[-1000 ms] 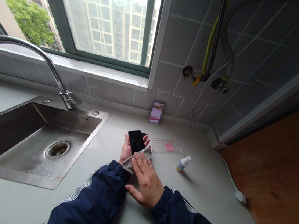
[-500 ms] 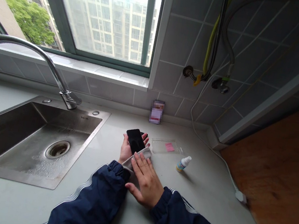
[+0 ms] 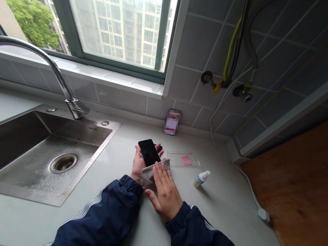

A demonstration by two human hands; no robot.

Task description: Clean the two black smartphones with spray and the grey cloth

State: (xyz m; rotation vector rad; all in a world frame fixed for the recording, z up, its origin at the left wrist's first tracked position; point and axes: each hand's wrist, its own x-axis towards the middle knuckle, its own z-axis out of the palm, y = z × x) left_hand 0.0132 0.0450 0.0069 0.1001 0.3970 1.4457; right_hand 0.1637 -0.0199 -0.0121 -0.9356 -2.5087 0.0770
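Cradled in my left hand [image 3: 137, 165] is a black smartphone [image 3: 149, 152], screen facing up, with my thumb along its left edge and fingertips showing at its right. A small dark object [image 3: 159, 149] peeks out by those fingertips; I cannot make out what it is. Over the phone's lower end lies a grey cloth [image 3: 148, 176]. My right hand [image 3: 166, 190] rests on this cloth with its fingers stretched out flat and the thumb apart. The phone's lower part is hidden under the cloth and hand.
A clear phone case [image 3: 174, 158] with a pink slip [image 3: 186, 160] lies right of my hands. Nearer stands a small white spray bottle [image 3: 201, 178]. Another phone [image 3: 172, 122] leans on the wall. Left are a steel sink [image 3: 61, 202] and faucet [image 3: 58, 73]; a white cable [image 3: 232, 161] runs right.
My right hand and the grey cloth have slid a little to the right across the phone. My left hand stays almost in place, with the phone tipped slightly.
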